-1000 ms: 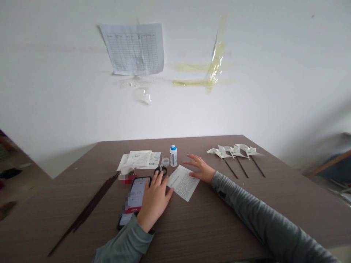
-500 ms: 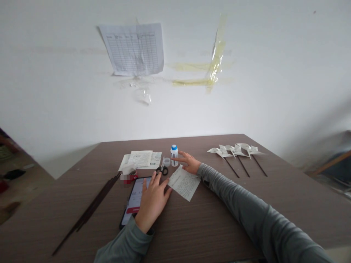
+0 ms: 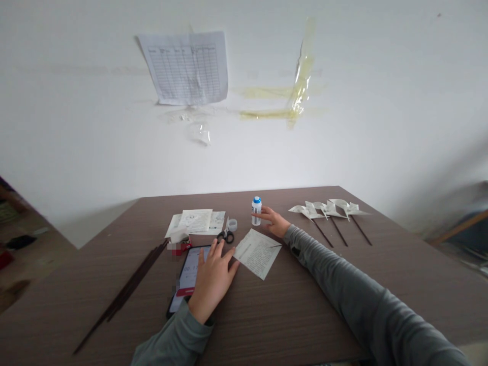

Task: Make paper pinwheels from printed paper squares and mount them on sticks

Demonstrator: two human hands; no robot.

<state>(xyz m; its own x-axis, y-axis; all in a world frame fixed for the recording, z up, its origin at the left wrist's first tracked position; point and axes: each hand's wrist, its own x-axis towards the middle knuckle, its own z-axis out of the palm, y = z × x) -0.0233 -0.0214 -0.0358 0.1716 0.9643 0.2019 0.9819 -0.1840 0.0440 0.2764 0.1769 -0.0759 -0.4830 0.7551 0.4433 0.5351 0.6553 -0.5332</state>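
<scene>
My right hand grips a small white bottle with a blue cap, its fingers reaching around the right side. The bottle is upright at the back of the table. Just in front lies a square of printed paper with a slit near its right corner. My left hand rests with fingers spread, holding nothing, partly over a phone with a lit screen. Its fingertips are near the black-handled scissors and the left edge of the paper square. A clear round cap or cup stands by the scissors.
Three paper pinwheels on dark sticks lie at the right. At the left are a bundle of dark sticks, stacked paper sheets and a small red-and-white item. A wall with a taped sheet rises behind the table.
My right hand has moved right and slightly back, carrying the bottle away from the clear cap and off the paper square's corner. The left hand has stayed in place.
</scene>
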